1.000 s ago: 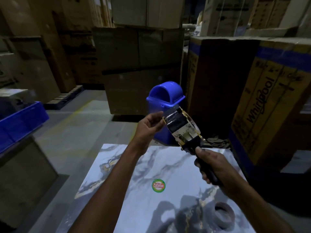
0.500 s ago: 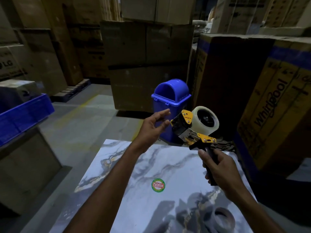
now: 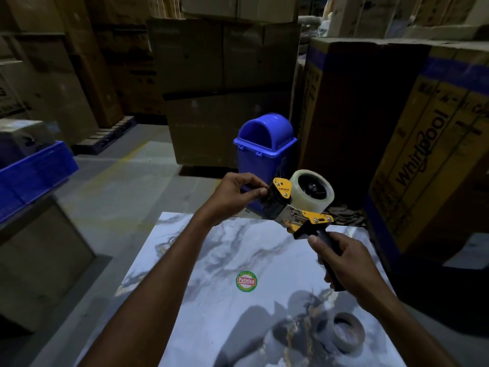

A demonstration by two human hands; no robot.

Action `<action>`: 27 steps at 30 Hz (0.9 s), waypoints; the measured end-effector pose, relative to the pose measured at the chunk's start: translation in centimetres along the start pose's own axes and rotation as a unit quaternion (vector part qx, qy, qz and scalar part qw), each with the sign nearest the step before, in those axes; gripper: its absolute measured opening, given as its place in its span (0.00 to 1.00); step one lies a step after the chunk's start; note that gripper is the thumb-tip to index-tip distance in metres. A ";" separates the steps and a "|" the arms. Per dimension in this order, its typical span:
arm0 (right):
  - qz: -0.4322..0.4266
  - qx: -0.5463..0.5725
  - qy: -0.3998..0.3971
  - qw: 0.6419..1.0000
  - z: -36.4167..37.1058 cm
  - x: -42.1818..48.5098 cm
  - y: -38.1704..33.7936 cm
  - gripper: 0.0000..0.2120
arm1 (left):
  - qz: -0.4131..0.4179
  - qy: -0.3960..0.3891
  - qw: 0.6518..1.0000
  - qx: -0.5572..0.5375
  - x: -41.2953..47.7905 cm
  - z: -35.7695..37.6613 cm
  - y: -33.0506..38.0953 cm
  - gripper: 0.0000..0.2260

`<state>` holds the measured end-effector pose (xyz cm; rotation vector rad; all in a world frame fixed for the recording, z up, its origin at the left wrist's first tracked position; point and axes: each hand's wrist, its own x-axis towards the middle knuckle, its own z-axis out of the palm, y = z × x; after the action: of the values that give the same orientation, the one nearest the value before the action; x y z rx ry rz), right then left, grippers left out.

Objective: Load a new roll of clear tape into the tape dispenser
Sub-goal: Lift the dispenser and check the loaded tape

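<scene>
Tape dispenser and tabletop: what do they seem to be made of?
Tape dispenser: probably metal, yellow-painted side plates with screws and a bare shiny frame; matte black handle, maybe plastic. Tabletop: glossy, grey-veined marble look; real stone, tile or laminate, I cannot tell.

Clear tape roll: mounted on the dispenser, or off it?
Mounted: the clear tape roll sits on the hub of the yellow-and-black tape dispenser.

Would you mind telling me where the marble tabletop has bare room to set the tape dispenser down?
The marble tabletop is bare between its far edge and the round sticker, and just left of the sticker. The near right corner is crowded by a tape ring.
</scene>
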<state>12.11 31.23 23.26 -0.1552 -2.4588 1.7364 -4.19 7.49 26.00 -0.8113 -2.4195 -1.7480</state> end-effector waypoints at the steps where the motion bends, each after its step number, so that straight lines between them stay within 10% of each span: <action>1: 0.001 -0.003 0.002 1.000 0.0 0.0 0.1 0.14 | -0.002 -0.001 1.000 0.015 0.0 0.1 -0.2 0.03; 15: 0.091 0.013 -0.024 0.995 1.9 0.8 3.3 0.07 | -0.037 0.070 0.997 0.013 -1.3 3.0 -4.8 0.08; 27: 0.142 -0.059 -0.001 0.988 4.5 0.9 9.4 0.09 | -0.253 0.118 0.954 -0.105 -4.2 5.1 -10.6 0.08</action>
<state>10.57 30.32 12.98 -0.5398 -2.6480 1.6865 -3.88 8.05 13.52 0.0383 -2.4455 -2.1448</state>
